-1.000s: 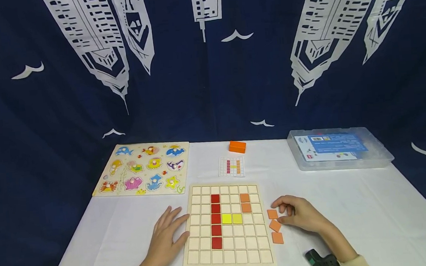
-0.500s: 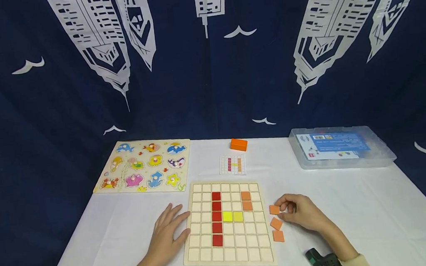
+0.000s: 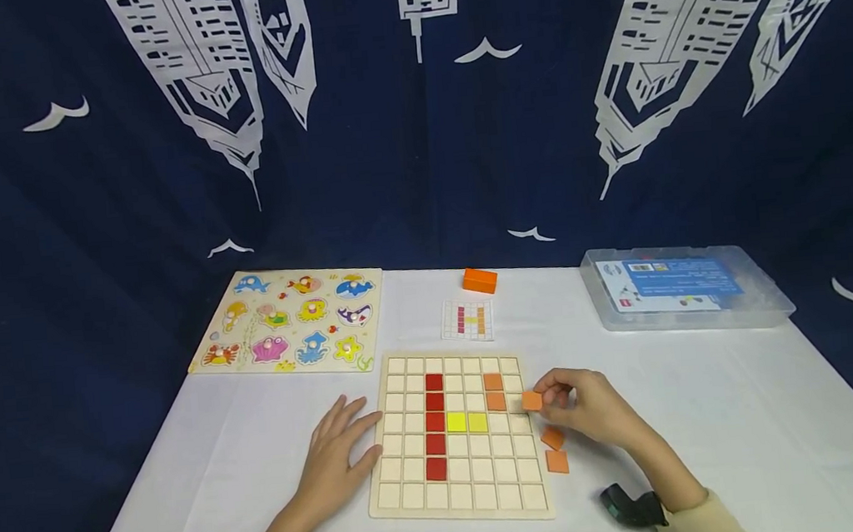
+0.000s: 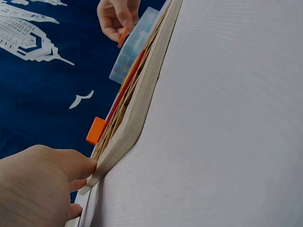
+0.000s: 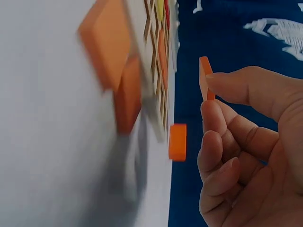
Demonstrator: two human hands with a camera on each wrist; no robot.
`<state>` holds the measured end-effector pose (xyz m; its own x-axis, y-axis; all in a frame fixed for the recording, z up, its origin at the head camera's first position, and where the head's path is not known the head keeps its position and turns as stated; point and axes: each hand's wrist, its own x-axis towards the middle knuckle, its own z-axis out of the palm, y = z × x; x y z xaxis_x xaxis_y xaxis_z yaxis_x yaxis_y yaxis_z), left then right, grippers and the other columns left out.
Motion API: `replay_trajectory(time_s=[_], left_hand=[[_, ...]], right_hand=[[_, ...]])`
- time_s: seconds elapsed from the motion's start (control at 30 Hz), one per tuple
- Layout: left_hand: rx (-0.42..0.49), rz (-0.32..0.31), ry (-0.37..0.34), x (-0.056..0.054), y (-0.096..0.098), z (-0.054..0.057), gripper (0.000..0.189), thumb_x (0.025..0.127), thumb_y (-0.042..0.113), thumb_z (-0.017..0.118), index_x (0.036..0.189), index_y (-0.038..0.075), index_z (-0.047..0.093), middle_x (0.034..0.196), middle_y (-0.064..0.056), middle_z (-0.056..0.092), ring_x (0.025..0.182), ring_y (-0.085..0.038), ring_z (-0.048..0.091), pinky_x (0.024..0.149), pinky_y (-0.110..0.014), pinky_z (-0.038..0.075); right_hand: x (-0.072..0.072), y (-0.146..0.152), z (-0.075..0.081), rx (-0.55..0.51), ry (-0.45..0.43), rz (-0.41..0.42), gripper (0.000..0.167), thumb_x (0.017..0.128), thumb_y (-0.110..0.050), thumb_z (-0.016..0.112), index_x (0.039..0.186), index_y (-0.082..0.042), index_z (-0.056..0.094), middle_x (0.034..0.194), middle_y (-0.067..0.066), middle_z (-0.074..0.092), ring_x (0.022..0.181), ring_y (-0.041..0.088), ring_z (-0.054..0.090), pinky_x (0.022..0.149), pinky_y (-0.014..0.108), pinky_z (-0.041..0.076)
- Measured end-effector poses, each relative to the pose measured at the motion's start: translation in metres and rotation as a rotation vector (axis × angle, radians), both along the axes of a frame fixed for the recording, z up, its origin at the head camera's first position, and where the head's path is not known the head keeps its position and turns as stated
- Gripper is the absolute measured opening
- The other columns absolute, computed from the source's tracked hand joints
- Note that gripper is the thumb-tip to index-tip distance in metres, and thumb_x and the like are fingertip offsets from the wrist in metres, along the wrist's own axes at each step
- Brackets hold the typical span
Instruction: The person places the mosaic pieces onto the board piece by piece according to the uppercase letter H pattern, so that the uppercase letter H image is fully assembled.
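My right hand pinches an orange square tile between thumb and fingers, above the right edge of the wooden grid board. The right wrist view shows that tile edge-on, lifted off the table. My left hand lies with spread fingers along the board's left edge, its thumb touching the rim in the left wrist view. Set in the board are a column of red tiles, two yellow tiles and two orange tiles. Two loose orange tiles lie right of the board.
Behind the board lies a pattern card with an orange block beyond it. A sea-animal peg puzzle is at back left, a clear plastic case at back right. A black wrist device sits by the right forearm.
My right hand has picked up the topmost loose orange tile and carried it left to the board's edge. The left hand stays by the board. The head view has tilted slightly.
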<state>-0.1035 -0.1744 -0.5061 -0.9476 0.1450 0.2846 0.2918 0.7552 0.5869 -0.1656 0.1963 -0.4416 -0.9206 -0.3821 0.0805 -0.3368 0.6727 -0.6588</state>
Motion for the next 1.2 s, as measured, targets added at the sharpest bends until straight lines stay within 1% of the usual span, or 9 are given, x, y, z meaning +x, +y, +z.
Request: replay_trajectory(time_s=[0.17,0.33,0.47,0.57,0.73,0.87,0.97,1.1,1.2], left_hand=[[0.005,-0.006,0.001,0.0,-0.001,-0.001,0.042,0.083,0.018,0.073,0.125,0.011,0.066,0.145,-0.015,0.051,0.144,-0.042,0.029,0.113,-0.065,0.022],[0.001,-0.005,0.0,-0.001,0.0,-0.002,0.042,0.084,0.018,0.073,0.125,0.012,0.066,0.145,-0.014,0.05,0.144,-0.041,0.028,0.113,-0.064,0.021],[0.002,-0.003,0.001,-0.001,0.0,-0.002,0.042,0.084,0.018,0.072,0.125,0.012,0.066,0.145,-0.013,0.05,0.144,-0.041,0.028,0.113,-0.065,0.021],[0.004,-0.002,-0.002,0.0,0.0,-0.001,0.042,0.084,0.018,0.072,0.125,0.012,0.065,0.145,-0.013,0.05,0.144,-0.041,0.028,0.113,-0.065,0.021],[0.004,0.0,-0.002,0.0,0.0,0.0,0.042,0.084,0.017,0.072,0.125,0.011,0.065,0.145,-0.013,0.05,0.144,-0.041,0.028,0.114,-0.064,0.021],[0.005,-0.002,-0.003,0.0,0.001,0.001,0.042,0.084,0.017,0.072,0.125,0.011,0.066,0.145,-0.013,0.051,0.144,-0.042,0.028,0.113,-0.065,0.021],[0.003,-0.003,-0.01,0.0,0.001,0.001,0.042,0.084,0.017,0.072,0.125,0.011,0.065,0.145,-0.013,0.05,0.144,-0.042,0.028,0.113,-0.065,0.021],[-0.001,0.001,-0.014,0.0,0.001,0.0,0.042,0.084,0.017,0.072,0.125,0.012,0.065,0.146,-0.013,0.05,0.144,-0.041,0.028,0.113,-0.065,0.021],[-0.003,0.005,-0.016,0.0,0.001,0.0,0.042,0.084,0.017,0.072,0.126,0.012,0.065,0.146,-0.012,0.05,0.145,-0.041,0.028,0.114,-0.065,0.021]], right_hand=[[0.0,-0.02,-0.001,0.003,-0.022,0.061,0.021,0.077,-0.002,0.076,0.095,-0.009,0.069,0.076,-0.008,0.059,0.068,0.004,0.051,0.06,0.019,0.046],[0.001,-0.03,-0.005,0.016,-0.036,0.105,0.022,0.075,-0.003,0.078,0.094,-0.008,0.068,0.075,-0.007,0.06,0.062,0.002,0.047,0.056,0.019,0.044],[0.003,-0.037,-0.008,0.055,-0.062,0.091,0.023,0.073,-0.003,0.078,0.092,-0.01,0.068,0.073,-0.009,0.058,0.059,0.002,0.045,0.054,0.018,0.041],[0.002,-0.041,-0.01,0.076,-0.073,0.077,0.022,0.073,-0.003,0.078,0.09,-0.011,0.068,0.073,-0.009,0.057,0.059,0.003,0.046,0.054,0.018,0.041],[0.002,-0.045,-0.011,0.067,-0.078,0.085,0.022,0.074,-0.004,0.08,0.091,-0.01,0.068,0.074,-0.008,0.057,0.06,0.004,0.046,0.054,0.018,0.042],[0.004,-0.043,-0.009,0.055,-0.092,0.086,0.023,0.075,-0.006,0.08,0.094,-0.011,0.068,0.075,-0.009,0.058,0.061,0.004,0.046,0.055,0.018,0.042],[0.004,-0.036,-0.005,0.024,-0.071,0.089,0.023,0.077,-0.006,0.079,0.098,-0.01,0.069,0.076,-0.009,0.059,0.062,0.004,0.047,0.055,0.019,0.043],[0.006,-0.021,0.001,-0.05,0.001,0.086,0.024,0.079,-0.006,0.078,0.102,-0.009,0.069,0.079,-0.009,0.061,0.067,0.003,0.051,0.057,0.02,0.045],[0.008,-0.007,0.003,-0.106,0.05,0.073,0.026,0.079,-0.007,0.078,0.104,-0.008,0.069,0.082,-0.007,0.062,0.07,0.003,0.052,0.056,0.021,0.044]])
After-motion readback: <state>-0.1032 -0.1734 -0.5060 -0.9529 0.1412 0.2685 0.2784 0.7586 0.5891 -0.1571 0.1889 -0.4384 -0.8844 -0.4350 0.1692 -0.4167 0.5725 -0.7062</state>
